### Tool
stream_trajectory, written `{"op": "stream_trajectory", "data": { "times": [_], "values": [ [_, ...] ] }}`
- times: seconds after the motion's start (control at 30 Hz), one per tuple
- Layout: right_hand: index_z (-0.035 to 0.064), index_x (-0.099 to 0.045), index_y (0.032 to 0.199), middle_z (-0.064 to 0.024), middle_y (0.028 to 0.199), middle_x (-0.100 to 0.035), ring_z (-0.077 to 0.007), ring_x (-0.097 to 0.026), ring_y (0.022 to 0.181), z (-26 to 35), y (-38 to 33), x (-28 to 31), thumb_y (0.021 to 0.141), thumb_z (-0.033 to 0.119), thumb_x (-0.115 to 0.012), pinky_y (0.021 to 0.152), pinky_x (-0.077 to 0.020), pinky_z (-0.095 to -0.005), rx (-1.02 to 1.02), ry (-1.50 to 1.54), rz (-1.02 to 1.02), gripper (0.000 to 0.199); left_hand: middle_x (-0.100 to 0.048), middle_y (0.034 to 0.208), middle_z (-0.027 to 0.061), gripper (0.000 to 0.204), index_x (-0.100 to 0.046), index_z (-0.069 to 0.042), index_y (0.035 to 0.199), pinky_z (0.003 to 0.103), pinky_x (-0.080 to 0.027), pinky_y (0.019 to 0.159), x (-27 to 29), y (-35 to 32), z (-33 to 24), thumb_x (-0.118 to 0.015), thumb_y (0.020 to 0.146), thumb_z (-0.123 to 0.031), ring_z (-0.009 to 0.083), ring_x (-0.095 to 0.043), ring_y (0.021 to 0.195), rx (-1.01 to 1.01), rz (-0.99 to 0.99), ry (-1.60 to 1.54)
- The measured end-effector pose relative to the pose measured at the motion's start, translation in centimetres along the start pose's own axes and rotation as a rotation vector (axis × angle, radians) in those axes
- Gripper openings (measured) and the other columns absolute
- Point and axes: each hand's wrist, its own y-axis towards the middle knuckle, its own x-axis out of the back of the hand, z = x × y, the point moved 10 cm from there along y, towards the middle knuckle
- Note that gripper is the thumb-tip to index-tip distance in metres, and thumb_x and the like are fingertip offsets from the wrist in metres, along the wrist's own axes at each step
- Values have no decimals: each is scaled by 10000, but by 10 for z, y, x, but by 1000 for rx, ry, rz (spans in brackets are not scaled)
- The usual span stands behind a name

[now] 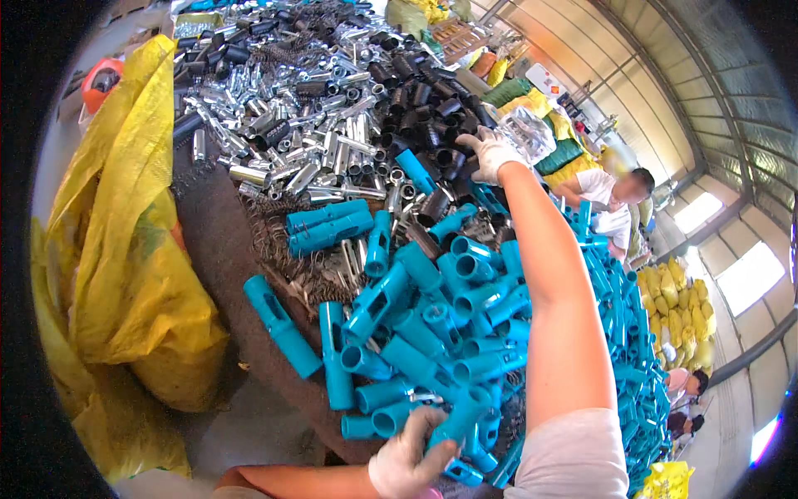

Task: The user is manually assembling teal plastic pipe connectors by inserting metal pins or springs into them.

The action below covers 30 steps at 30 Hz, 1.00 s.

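Both my hands wear white gloves. Low in the view, my left hand point(407, 459) has its fingers and thumb closed around the end of a teal slotted tube point(464, 414). My right arm stretches far across the heap, and its hand point(492, 155) is over the edge of the black tubes point(428, 112), fingers apart, with no object visible in it. Beneath and between my arms lies a large pile of teal tubes point(416, 333), many with long cut-out slots. Silvery metal tubes point(332, 158) lie beyond them on the left, and dark springs point(320, 287) show among the parts.
A yellow woven sack point(125, 274) hangs along the brown work surface point(224, 224) on the left. A clear plastic bag point(529, 133) lies past my right hand. Across the heap, a person in a white shirt point(603, 200) bends over. Yellow sacks point(677, 308) are stacked at the right.
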Motion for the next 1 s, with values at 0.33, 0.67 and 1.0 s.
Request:
{"op": "stream_trajectory", "data": {
  "times": [0.33, 0.67, 1.0],
  "values": [
    [306, -506, 1272, -184, 1309, -415, -365, -516, 1139, -12, 14, -25, 665, 340, -744, 950, -449, -425, 127, 11, 102, 653, -628, 932, 103, 350, -498, -190, 1151, 387, -483, 691, 15, -11, 7, -614, 826, -247, 311, -633, 815, 383, -87, 167],
    [204, -607, 1097, -215, 1103, -530, -389, -552, 1019, -19, -120, 54, 686, 316, -732, 871, -457, -444, -120, 150, -109, 444, -573, 805, 80, 302, -368, -25, 1098, 275, -437, 571, 5, -1, 1, -518, 944, -239, 118, -535, 655, -71, 5, -215],
    [179, -570, 1176, -221, 1220, -448, -416, -517, 1079, 42, -457, 3, 677, 173, -745, 934, -448, -424, -406, 585, -180, 529, -511, 798, 63, 421, -407, -110, 1060, 256, -416, 448, 7, 9, -20, -518, 908, -487, 127, -507, 557, -182, -146, -469]
  ]
}}
